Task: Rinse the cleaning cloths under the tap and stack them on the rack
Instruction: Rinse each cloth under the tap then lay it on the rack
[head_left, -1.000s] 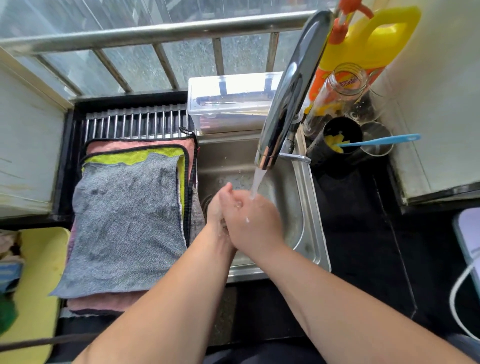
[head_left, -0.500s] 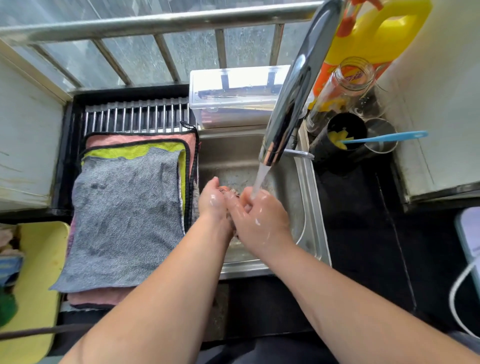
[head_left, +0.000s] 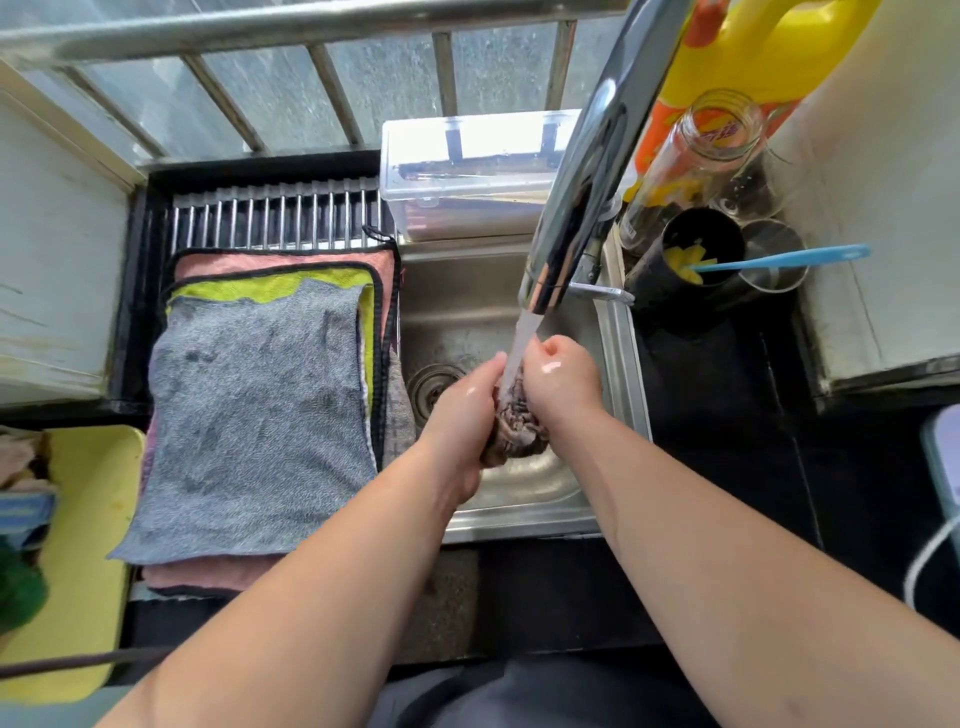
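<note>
Over the sink (head_left: 621, 364), the left hand (head_left: 460, 415) and right hand (head_left: 563, 382) both squeeze a bunched dark cloth (head_left: 517, 423) under the tap (head_left: 576, 208)'s running stream. To the left, a grey cloth (head_left: 254, 415) tops the stack on the rack (head_left: 275, 215).

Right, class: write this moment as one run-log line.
step: rinse | left hand, right hand: both grip bunched cloth | tap: running onto it | rack: grey cloth tops stack
</note>
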